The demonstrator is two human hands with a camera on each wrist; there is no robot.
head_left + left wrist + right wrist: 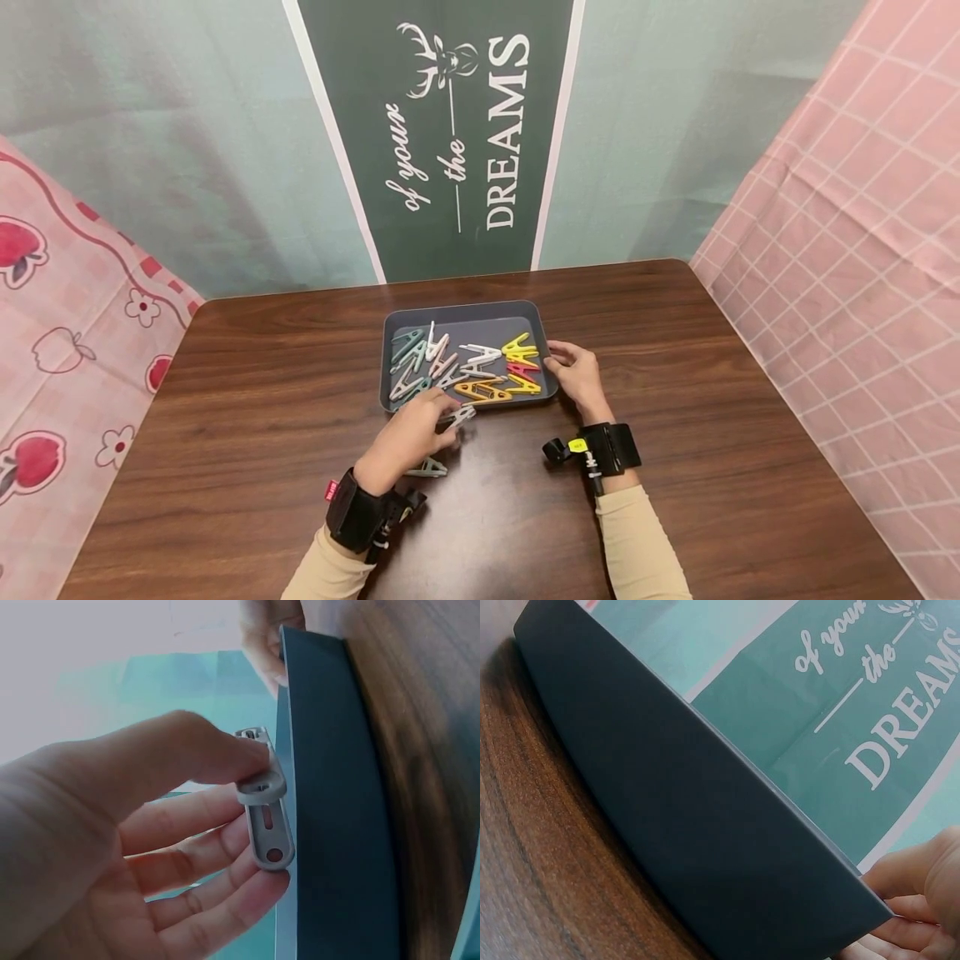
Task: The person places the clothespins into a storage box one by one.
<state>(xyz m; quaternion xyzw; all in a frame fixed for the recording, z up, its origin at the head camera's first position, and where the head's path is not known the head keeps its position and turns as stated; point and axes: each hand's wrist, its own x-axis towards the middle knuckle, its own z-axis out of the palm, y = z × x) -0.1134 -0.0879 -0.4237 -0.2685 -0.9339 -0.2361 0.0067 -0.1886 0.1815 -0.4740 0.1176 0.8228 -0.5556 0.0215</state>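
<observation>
A grey clothespin [268,829] is pinched between the thumb and fingers of my left hand [412,437]. It is held just outside the near wall of a dark grey tray [461,313]. My right hand [579,377] grips the tray's right side, with thumb and fingers at the rim near the corner. Inside the tray lie several clothespins: teal ones [407,336] at left, white ones [480,354] and pink ones [442,360] about the middle, yellow ones [517,343] and a red one [522,370] at right. Partly behind my left hand, another grey-green clothespin [429,469] lies on the table.
The brown wooden table [697,433] extends around the tray on all sides. Behind it hangs a green curtain [240,167] with lettering. Pink patterned cloths flank the table: a fruit print [82,367] at left, a grid [847,275] at right.
</observation>
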